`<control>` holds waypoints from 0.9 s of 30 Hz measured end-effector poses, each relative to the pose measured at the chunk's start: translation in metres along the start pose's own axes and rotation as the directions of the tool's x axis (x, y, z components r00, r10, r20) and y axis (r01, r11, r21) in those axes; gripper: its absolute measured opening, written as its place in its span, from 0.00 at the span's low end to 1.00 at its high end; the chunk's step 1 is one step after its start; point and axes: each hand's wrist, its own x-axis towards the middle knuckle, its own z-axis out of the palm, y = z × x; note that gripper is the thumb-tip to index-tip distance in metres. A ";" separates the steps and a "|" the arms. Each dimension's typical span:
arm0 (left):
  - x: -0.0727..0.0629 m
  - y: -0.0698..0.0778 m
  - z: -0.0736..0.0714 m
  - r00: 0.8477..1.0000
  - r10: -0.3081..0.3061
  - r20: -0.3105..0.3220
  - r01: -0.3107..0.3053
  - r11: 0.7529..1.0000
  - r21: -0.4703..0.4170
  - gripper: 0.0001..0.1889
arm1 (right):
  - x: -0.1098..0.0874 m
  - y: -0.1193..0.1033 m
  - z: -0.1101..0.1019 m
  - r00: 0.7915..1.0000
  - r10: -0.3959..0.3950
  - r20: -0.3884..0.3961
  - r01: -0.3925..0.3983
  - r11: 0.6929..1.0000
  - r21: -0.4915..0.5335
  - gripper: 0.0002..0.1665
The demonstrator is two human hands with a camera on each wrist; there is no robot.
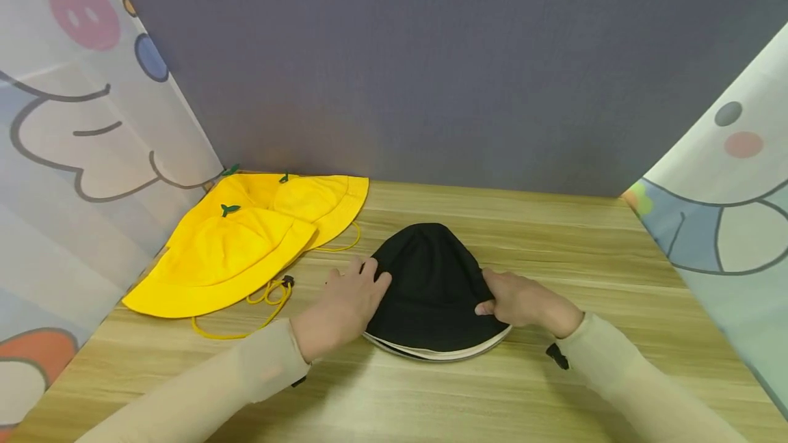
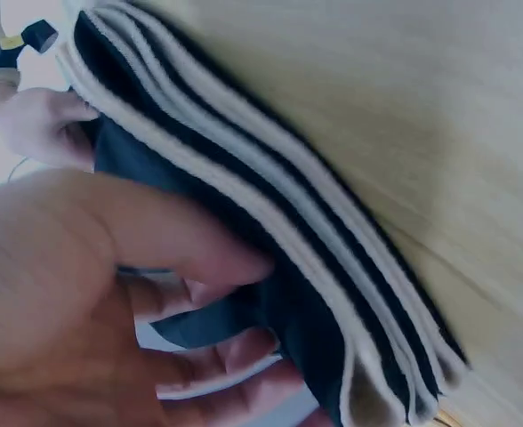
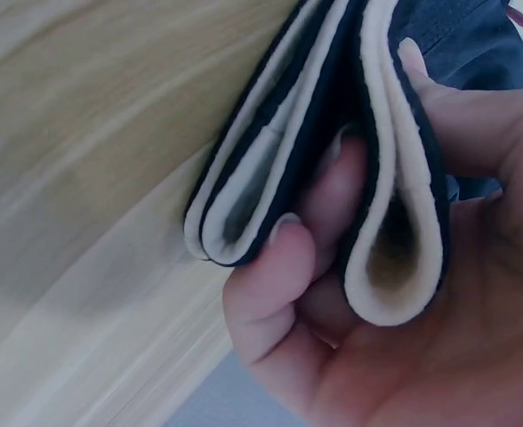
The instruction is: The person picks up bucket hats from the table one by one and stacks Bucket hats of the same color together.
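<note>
A black bucket hat (image 1: 425, 279) lies flattened on the table, crown pointing away from me. Below its brim, more black brims with cream edging (image 2: 235, 191) show in layers in the left wrist view. My right hand (image 1: 514, 298) pinches the top hat's right brim edge, thumb above; in the right wrist view its fingers sit between this folded brim (image 3: 395, 294) and the lower layered brims (image 3: 244, 213). On the left side, my left hand (image 1: 347, 303) holds the hat's cloth with bent fingers, its thumb (image 2: 199, 245) lying along the black fabric.
Several yellow hats (image 1: 228, 251) with green sprout tips overlap at the back left. Their yellow cords (image 1: 271, 299) trail onto the wooden table (image 1: 554, 245). A grey panel (image 1: 394, 74) closes off the back, and cartoon-printed curtains (image 1: 732, 224) flank both sides.
</note>
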 end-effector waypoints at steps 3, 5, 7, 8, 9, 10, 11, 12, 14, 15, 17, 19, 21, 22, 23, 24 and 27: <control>-0.001 0.001 -0.002 0.998 0.011 0.060 -0.009 0.999 -0.039 0.31 | 0.000 -0.003 0.000 1.000 0.009 -0.008 -0.009 1.000 -0.017 0.43; -0.001 0.000 -0.004 0.996 0.002 0.089 0.006 0.996 -0.084 0.33 | 0.000 -0.006 0.001 0.999 0.023 -0.032 -0.025 0.998 -0.050 0.42; -0.001 0.000 -0.005 0.994 0.007 0.112 0.005 0.994 -0.106 0.38 | -0.003 -0.012 0.004 0.996 0.035 -0.085 -0.045 0.991 -0.122 0.37; -0.001 0.001 -0.004 0.993 0.012 0.120 0.000 0.995 -0.105 0.41 | -0.005 -0.015 0.005 0.991 0.036 -0.126 -0.058 0.984 -0.170 0.34; 0.000 0.003 -0.004 0.992 0.019 0.124 -0.006 0.995 -0.099 0.45 | -0.007 -0.019 0.007 0.984 0.035 -0.173 -0.075 0.971 -0.228 0.32; 0.001 0.005 -0.003 0.991 0.023 0.128 -0.012 0.996 -0.087 0.47 | -0.010 -0.022 0.010 0.974 0.029 -0.225 -0.096 0.952 -0.292 0.28; 0.002 0.007 -0.002 0.992 0.025 0.126 -0.016 0.997 -0.071 0.48 | -0.013 -0.026 0.012 0.958 0.005 -0.288 -0.113 0.927 -0.358 0.26; 0.003 0.009 -0.001 0.992 0.023 0.124 -0.017 0.999 -0.047 0.48 | -0.015 -0.030 0.015 0.935 -0.034 -0.354 -0.129 0.896 -0.424 0.26; 0.005 0.013 -0.001 0.993 0.011 0.120 -0.010 1.000 -0.014 0.47 | -0.017 -0.036 0.021 0.863 -0.150 -0.483 -0.162 0.823 -0.544 0.29; 0.006 0.014 -0.001 0.993 0.003 0.118 -0.004 1.000 0.002 0.47 | -0.017 -0.039 0.024 0.815 -0.216 -0.538 -0.183 0.785 -0.592 0.28; 0.008 0.014 0.000 0.993 -0.009 0.116 0.006 1.000 0.030 0.47 | -0.013 -0.045 0.030 0.693 -0.345 -0.633 -0.221 0.734 -0.642 0.28; 0.009 0.014 -0.001 0.992 -0.017 0.122 0.012 0.999 0.045 0.47 | -0.010 -0.049 0.035 0.590 -0.433 -0.681 -0.247 0.706 -0.663 0.29; 0.010 0.013 -0.001 0.992 -0.021 0.123 0.014 0.998 0.057 0.47 | -0.006 -0.054 0.039 0.521 -0.478 -0.707 -0.252 0.706 -0.662 0.28; 0.010 0.013 -0.002 0.992 -0.019 0.122 0.011 0.998 0.062 0.47 | -0.005 -0.055 0.040 0.509 -0.483 -0.712 -0.251 0.709 -0.660 0.27; 0.011 0.013 -0.002 0.992 -0.018 0.122 0.010 0.997 0.071 0.46 | -0.005 -0.056 0.041 0.521 -0.481 -0.705 -0.243 0.709 -0.663 0.27; 0.011 0.014 -0.003 0.992 -0.018 0.122 0.008 0.997 0.082 0.46 | -0.006 -0.057 0.042 0.559 -0.468 -0.685 -0.212 0.718 -0.663 0.25; 0.012 0.015 -0.003 0.994 -0.018 0.112 0.004 0.993 0.121 0.45 | -0.006 -0.060 0.037 0.741 -0.374 -0.558 -0.054 0.795 -0.604 0.14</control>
